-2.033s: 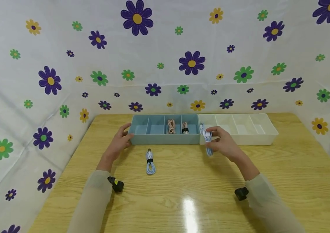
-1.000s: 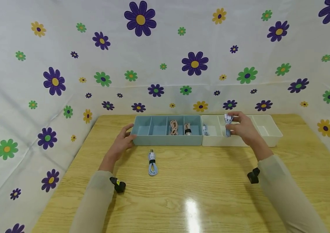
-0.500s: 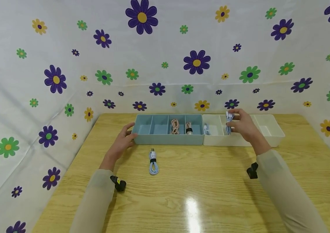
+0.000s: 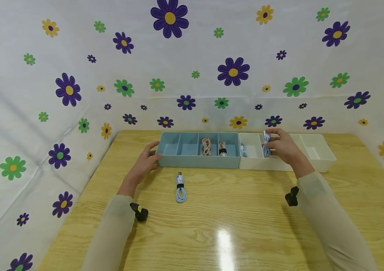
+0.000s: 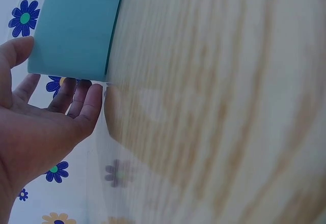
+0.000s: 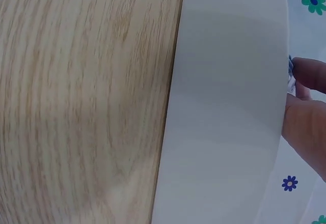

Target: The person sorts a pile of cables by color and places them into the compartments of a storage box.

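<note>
My right hand (image 4: 284, 146) pinches a bundled light-blue charging cable (image 4: 266, 140) between thumb and fingers. The cable hangs upright, its lower end inside the second compartment from the left of the white divided box (image 4: 300, 165). In the right wrist view, the box's wall hides most of the cable (image 6: 291, 70). My left hand (image 4: 143, 161) rests its fingers and thumb against the left end of the blue divided box (image 4: 198, 162). Another light-blue cable (image 4: 180, 188), tied with a black strap, lies on the table before the blue box.
Two pinkish cables (image 4: 206, 146) occupy the two right compartments of the blue box. A light-blue cable (image 4: 244, 150) stands in the white box's leftmost compartment. The boxes sit end to end on the wooden table (image 4: 164, 233), before a flower-print cloth (image 4: 192, 45).
The right hand has carried its cable rightward from the first white compartment and lowered it into the second. The left hand stays at the blue box's end. The head view has shifted slightly.
</note>
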`<state>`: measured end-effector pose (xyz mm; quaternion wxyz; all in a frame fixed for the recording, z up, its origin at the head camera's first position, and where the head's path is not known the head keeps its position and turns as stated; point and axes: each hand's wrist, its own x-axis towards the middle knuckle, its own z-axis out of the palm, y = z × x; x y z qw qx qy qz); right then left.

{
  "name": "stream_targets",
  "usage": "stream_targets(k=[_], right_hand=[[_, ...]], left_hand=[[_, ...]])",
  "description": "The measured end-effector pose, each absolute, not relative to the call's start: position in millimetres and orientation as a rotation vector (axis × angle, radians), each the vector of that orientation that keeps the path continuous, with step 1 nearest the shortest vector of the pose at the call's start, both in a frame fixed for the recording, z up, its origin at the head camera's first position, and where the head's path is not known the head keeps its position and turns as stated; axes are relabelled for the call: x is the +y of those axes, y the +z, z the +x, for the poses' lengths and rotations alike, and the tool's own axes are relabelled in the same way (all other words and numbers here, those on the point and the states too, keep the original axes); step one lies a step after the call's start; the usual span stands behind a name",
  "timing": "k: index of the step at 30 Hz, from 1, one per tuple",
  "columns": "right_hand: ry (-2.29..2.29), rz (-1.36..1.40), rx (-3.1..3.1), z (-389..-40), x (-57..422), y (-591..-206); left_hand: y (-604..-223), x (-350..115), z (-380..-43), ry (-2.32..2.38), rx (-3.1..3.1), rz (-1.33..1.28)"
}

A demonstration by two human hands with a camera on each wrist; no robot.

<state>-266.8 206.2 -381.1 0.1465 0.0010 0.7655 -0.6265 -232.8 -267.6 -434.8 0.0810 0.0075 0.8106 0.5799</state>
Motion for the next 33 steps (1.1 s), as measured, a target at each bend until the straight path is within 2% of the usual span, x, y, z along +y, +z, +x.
stream_targets(k=[9,18,27,33], right_hand=[[-1.866,0.042,1.956,-281,216,-391],[-2.025,0.254,1.667,-284,218,-386],[-2.016,0.287,1.680,-288,211,-385],[-1.965,0.265,1.724,-288,213,-387]], left_hand=[[-434,-267,-232,1.712,2.441,0.020],[-430,-266,-233,1.760,2.369,0.012],[-403,-258,-218,1.747,2.360,-0.003],[-399,-255,-215,1.731,2.366,0.007]])
